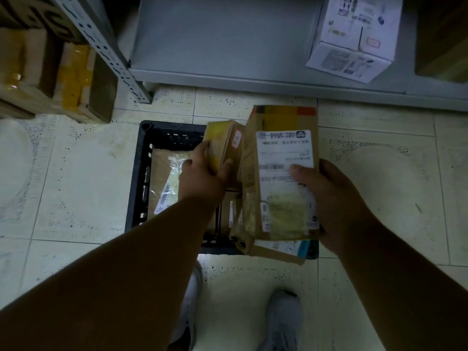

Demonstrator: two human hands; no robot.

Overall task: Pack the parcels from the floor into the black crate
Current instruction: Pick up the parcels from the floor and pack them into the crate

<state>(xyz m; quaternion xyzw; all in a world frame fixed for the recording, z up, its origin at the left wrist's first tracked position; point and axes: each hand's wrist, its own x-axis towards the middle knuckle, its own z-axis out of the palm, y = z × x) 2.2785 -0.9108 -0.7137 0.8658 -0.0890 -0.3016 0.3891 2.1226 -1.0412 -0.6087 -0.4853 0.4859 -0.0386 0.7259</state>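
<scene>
Over the black crate (138, 173), which already held parcels, I saw the left hand (202, 173) curled round a small yellow-taped parcel (222, 143) (thumb on its side), while the right hand (326, 196) clasped a stack of labelled parcels (281, 178).

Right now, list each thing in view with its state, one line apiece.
Black crate: on the floor, partly filled.
Clear-wrapped parcel: lying inside the crate.
Yellow-taped parcel: gripped by the left hand, above the crate.
Labelled brown parcel: held by the right hand, thumb on the label, over the crate.
White carton: closed, on the grey shelf.
</scene>
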